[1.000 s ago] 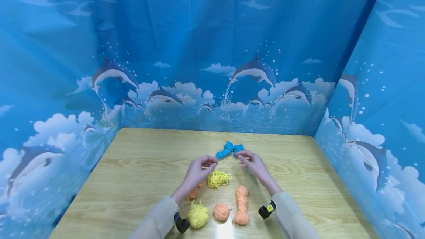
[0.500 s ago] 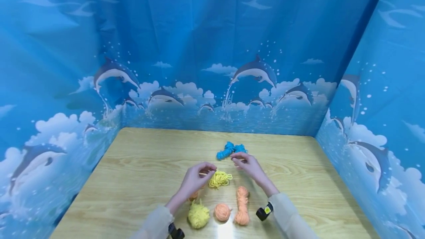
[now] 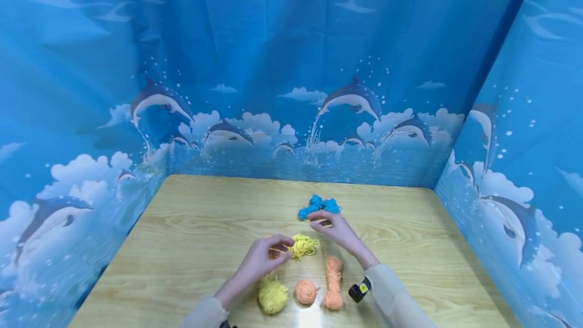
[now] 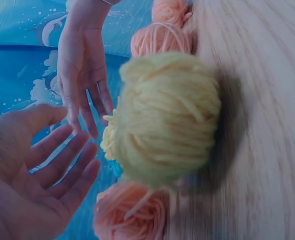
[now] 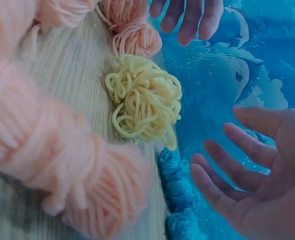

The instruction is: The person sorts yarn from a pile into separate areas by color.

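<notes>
My left hand (image 3: 266, 254) hovers over the table left of a loose yellow yarn bundle (image 3: 302, 246), its fingers relaxed and holding nothing. Beyond that bundle, my right hand (image 3: 334, 228) is raised in front of the blue yarn skeins (image 3: 319, 207), also with nothing in its fingers. Nearer me lie a pale yellow yarn ball (image 3: 273, 296), a round peach yarn ball (image 3: 305, 291) and a long peach yarn skein (image 3: 333, 283). Another peach yarn skein (image 4: 130, 212) shows in the left wrist view; in the head view my left hand mostly hides it.
The wooden table (image 3: 196, 216) is enclosed at the back and sides by a blue dolphin-print curtain (image 3: 291, 65). Bare wood shows left and right of the yarn. Dark wrist cameras (image 3: 360, 290) sit by the sleeves.
Both hands have drawn back from the blue yarn toward me, the left one down and left, the right one slightly leftward. The yarn pieces stay where they lay.
</notes>
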{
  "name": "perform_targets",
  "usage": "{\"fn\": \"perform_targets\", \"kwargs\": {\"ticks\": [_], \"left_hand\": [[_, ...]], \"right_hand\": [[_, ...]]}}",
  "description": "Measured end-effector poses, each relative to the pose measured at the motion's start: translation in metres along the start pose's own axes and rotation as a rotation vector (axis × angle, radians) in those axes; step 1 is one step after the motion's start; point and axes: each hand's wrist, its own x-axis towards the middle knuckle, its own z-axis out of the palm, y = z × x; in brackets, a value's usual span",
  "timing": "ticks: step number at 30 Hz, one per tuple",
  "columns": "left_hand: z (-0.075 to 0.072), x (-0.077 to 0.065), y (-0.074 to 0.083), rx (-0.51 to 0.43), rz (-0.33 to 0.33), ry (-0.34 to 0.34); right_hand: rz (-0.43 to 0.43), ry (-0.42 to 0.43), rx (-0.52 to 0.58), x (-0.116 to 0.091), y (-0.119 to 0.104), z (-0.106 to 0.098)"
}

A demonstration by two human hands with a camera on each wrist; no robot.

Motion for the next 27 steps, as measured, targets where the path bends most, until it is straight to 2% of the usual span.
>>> {"fn": "perform_targets", "kwargs": {"ticks": [6, 11, 17, 27], "left_hand": [[-0.009, -0.015, 0.004, 0.060, 0.038, -0.108], [-0.014, -0.026, 0.003, 0.037, 0.047, -0.183], [-0.017, -0.036, -0.005, 0.066, 0.086, -0.199], [-0.020, -0.048, -0.012, 0.100, 0.056, -0.233]], "right_hand": [[0.023, -0.092, 0.021, 0.001, -0.001, 0.004], [0.003, -0.161, -0.020, 0.003, -0.001, 0.007], [-0.030, -0.228, -0.034, 0.006, -0.003, 0.010], [-0.050, -0.293, -0.067, 0.004, -0.007, 0.018]]}}
